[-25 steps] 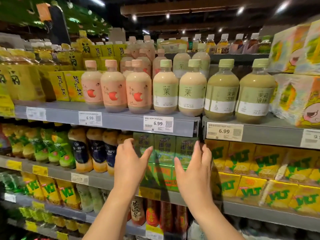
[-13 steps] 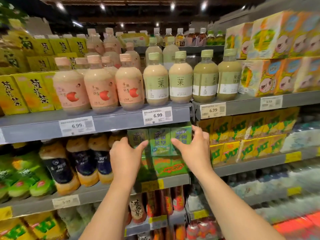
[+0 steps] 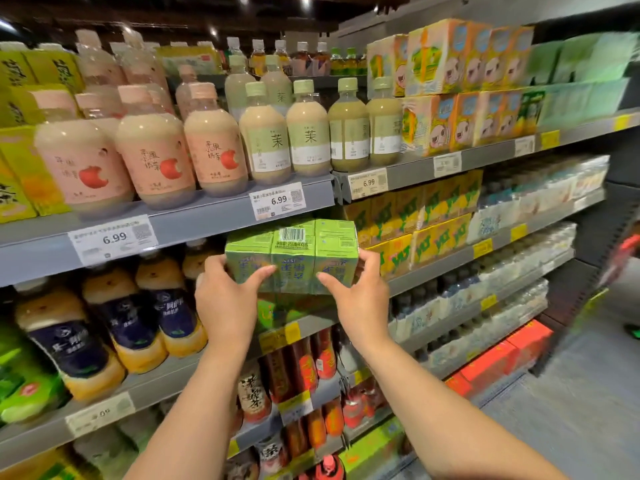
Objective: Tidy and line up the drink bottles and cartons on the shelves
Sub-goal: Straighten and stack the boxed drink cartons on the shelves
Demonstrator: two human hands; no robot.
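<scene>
Price tags (image 3: 277,201) (6.99), perhaps a floor (image 3: 588,410).

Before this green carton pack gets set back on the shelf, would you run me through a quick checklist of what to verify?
1. Left hand grips the green carton multipack at its left end: ok.
2. Right hand grips its right end: ok.
3. Pack held level, barcode on top: ok.
4. Pack clears the shelf edge with the 6.99 price tag above: ok.
5. Green pack underneath lies square to stack on: cannot tell.
6. Yellow cartons to the right leave room: cannot tell.
</scene>
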